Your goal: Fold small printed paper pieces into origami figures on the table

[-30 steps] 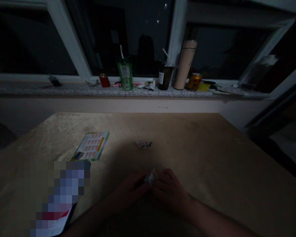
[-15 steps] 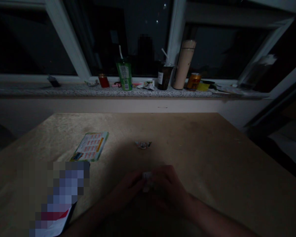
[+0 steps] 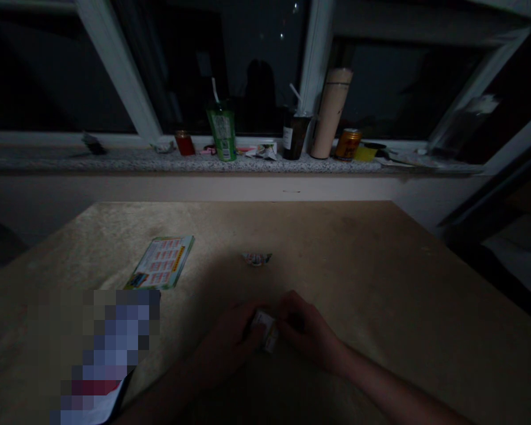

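A small white folded paper piece (image 3: pixel 264 321) with faint print lies between my two hands above the near part of the table. My left hand (image 3: pixel 232 336) is closed on it, thumb across its face. At the paper's right edge, the thumb and fingers of my right hand (image 3: pixel 307 330) are pinched together. Dim light hides much of the fingertips. A small printed paper shape with pointed ends (image 3: pixel 256 258) lies on the table just beyond my hands.
A printed card with a calendar grid (image 3: pixel 161 262) lies at the left, above a pixelated item (image 3: pixel 119 342). On the granite windowsill (image 3: pixel 256 167) stand a green cup (image 3: pixel 222 133), a dark cup (image 3: pixel 294 139), a tall pink flask (image 3: pixel 331 115) and an orange can (image 3: pixel 348 145).
My hands have drawn slightly apart, and my right hand has uncovered more of the folded paper. The paper now tilts differently. Things on the table have stayed in place.
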Demonstrator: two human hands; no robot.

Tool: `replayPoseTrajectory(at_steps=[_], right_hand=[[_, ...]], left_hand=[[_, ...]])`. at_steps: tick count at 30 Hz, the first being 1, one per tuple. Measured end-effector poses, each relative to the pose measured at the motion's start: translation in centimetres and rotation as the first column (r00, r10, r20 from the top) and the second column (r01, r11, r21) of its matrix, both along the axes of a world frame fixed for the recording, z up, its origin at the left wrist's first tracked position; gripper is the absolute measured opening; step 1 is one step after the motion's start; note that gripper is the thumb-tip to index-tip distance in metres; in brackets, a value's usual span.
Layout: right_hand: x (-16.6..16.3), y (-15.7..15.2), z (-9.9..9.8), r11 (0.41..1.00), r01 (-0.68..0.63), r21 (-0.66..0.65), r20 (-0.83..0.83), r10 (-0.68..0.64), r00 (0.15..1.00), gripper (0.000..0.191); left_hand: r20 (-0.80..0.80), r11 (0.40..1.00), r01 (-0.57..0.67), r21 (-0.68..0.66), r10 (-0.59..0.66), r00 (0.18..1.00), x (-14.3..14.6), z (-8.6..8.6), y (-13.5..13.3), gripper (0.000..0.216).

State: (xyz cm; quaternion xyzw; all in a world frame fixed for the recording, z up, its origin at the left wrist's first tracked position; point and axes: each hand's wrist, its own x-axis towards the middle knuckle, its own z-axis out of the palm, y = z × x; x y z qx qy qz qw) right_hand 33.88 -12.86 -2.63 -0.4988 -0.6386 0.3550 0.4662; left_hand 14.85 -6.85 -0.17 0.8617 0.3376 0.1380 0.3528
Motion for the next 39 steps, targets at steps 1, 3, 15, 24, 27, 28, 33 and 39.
replayPoseTrajectory(at_steps=[1, 3, 15, 24, 27, 28, 33, 39], right_hand=[[0.0, 0.0, 0.0, 1.0, 0.002, 0.008, 0.029, -0.002, 1.0, 0.006], [0.1, 0.0, 0.0, 0.998, 0.014, 0.054, 0.127, -0.021, 0.992, 0.01], [0.2, 0.5, 0.1, 0.993, 0.008, 0.114, 0.425, -0.056, 0.903, 0.015], [0.7, 0.4, 0.8, 0.993, -0.056, 0.107, 0.373, 0.012, 0.928, 0.029], [0.9, 0.4, 0.6, 0.981, -0.106, 0.163, 0.43, 0.027, 0.902, 0.026], [1.0, 0.4, 0.4, 0.976, -0.115, 0.183, 0.458, 0.019, 0.889, 0.022], [1.2, 0.6, -0.1, 0.955, -0.117, 0.271, 0.536, -0.049, 0.843, 0.009], [1.1, 0.6, 0.2, 0.97, -0.053, 0.239, 0.489, -0.073, 0.869, 0.012]], left_hand=[[-0.02, 0.999, -0.01, 0.044, 0.011, 1.0, 0.0, 0.0, 0.0, 0.035], [-0.059, 0.992, -0.007, 0.13, 0.014, 0.998, 0.0, -0.1, -0.1, 0.041], [-0.255, 0.875, 0.336, 0.348, -0.256, 0.932, -0.4, 1.6, 0.6, 0.035], [-0.273, 0.83, 0.395, 0.394, -0.305, 0.912, -0.7, 0.8, 1.2, 0.022], [-0.211, 0.855, 0.358, 0.375, -0.297, 0.931, -0.7, 0.6, 1.2, 0.015], [-0.202, 0.858, 0.356, 0.371, -0.3, 0.932, -0.7, 0.5, 1.2, 0.014], [-0.194, 0.873, 0.334, 0.356, -0.281, 0.94, -0.7, 0.2, 1.2, 0.017], [-0.135, 0.936, 0.218, 0.276, -0.187, 0.973, -0.6, -0.1, 1.1, 0.015]])
